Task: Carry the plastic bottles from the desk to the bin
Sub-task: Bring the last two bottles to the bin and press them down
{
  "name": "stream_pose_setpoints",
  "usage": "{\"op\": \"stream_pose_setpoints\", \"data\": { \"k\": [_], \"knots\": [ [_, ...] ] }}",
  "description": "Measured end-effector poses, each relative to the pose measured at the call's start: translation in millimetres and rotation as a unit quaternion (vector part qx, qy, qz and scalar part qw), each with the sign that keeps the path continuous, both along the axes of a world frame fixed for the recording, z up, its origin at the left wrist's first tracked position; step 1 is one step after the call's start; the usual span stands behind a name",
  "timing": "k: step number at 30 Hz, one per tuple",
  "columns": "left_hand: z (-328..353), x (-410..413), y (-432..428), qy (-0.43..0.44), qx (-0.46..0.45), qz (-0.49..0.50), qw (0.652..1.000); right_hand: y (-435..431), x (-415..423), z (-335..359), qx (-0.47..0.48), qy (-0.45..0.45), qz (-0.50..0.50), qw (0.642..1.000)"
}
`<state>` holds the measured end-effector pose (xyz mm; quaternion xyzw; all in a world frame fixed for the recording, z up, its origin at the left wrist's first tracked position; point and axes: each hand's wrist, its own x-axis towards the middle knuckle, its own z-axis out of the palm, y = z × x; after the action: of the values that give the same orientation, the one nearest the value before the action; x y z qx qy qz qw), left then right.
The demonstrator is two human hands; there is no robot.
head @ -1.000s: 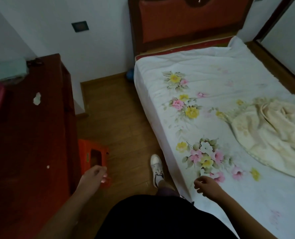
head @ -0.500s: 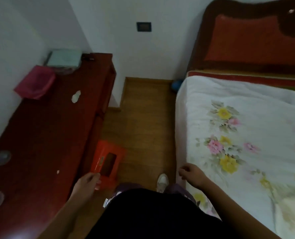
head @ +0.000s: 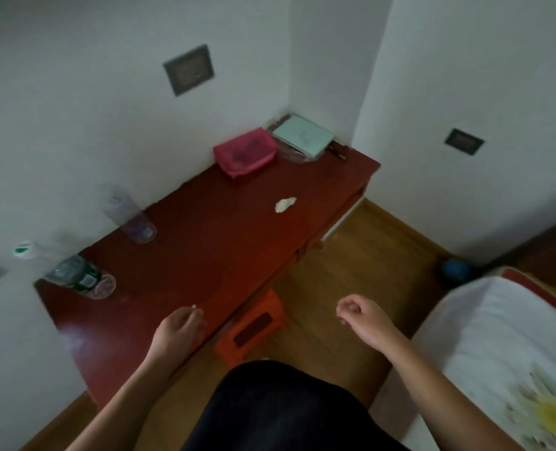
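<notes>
We are standing in front of the long dark red wooden bench [head: 224, 229] and both our grips are carrying nothing. The left grip [head: 179, 330] is hanging over the near edge of the bench with the fingers loosely curled, and the right grip [head: 361, 315] is loosely clenched over the wooden floor [head: 361, 255], away from the bench.

The clear plastic bottle with the green label [head: 75, 276] is standing at the left end of the bench, close to the wall edge. The second clear plastic bottle with the pale purple tint [head: 130, 218] is standing further along the same back edge. The picture is blurred there, so we cannot tell whether they are full or whether the caps are on.

We are judging that the main danger is in the reach. Both bottles are narrow and tall, and a quick sideways touch of the fingers could tip one against the wall or roll it off the left end. If they are empty and light, they are going to slip more easily.

The orange plastic stool [head: 252, 323] is standing on the floor just beside the front edge of the bench, near our legs, and we could kick it when turning. No bin is showing in this view, so we cannot tell which way the carrying is going.
</notes>
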<state>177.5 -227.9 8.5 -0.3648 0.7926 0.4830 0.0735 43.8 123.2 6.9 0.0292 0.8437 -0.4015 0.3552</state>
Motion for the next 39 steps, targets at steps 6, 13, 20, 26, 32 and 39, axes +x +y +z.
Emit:
{"op": "stream_pose_setpoints", "data": {
  "k": [6,13,20,26,32,39],
  "knots": [
    [6,-19,-45,0.025,-0.002,0.081,0.996,-77,-64,24,-0.021,0.038,0.074,0.996],
    [20,5,-83,0.026,-0.032,0.204,0.978,-180,-103,32,-0.044,0.075,0.209,0.974],
    [28,37,-115,0.043,-0.053,0.371,0.926,-296,-127,43,-0.082,0.097,0.34,0.932],
    [46,26,-130,0.083,-0.05,0.454,0.886,-383,-129,41,-0.119,0.136,0.367,0.913],
    [34,12,-165,0.114,-0.029,0.428,0.896,-456,-125,35,-0.117,0.159,0.342,0.919],
    [8,-9,-201,0.14,-0.017,0.368,0.919,-498,-119,19,-0.129,0.189,0.294,0.928]
  ]
}}
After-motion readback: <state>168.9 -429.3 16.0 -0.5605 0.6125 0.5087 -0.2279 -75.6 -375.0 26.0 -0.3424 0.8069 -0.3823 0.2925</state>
